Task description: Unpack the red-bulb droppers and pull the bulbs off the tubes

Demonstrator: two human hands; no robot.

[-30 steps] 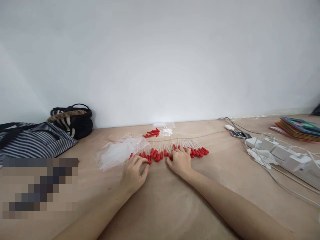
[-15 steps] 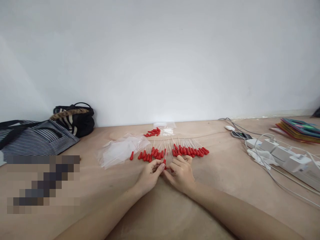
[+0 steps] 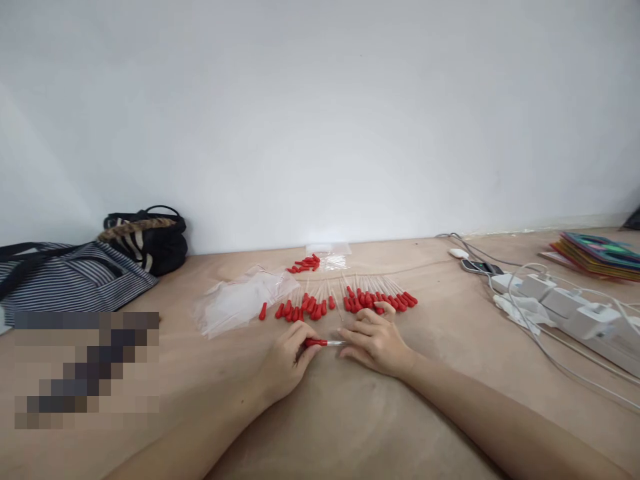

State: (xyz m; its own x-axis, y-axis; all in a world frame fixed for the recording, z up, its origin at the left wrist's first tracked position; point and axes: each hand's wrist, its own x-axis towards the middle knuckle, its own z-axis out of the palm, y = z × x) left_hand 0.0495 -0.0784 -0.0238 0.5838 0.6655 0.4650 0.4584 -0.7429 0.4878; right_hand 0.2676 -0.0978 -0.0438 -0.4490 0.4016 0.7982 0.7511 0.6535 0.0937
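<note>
Round it goes: the dropper (image 3: 324, 343) has swung from pointing away to lying crosswise, in front of the other droppers (image 3: 378, 301)! Left hand (image 3: 291, 355) pinches its red bulb (image 3: 316, 343); right hand (image 3: 381, 343) meets its tube (image 3: 335, 343), grip unclear, so both hands now seem devoted to one piece

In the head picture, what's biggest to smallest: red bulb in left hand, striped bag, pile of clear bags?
1. Striped bag, cut by picture edge
2. Pile of clear bags
3. Red bulb, partly hidden
</note>
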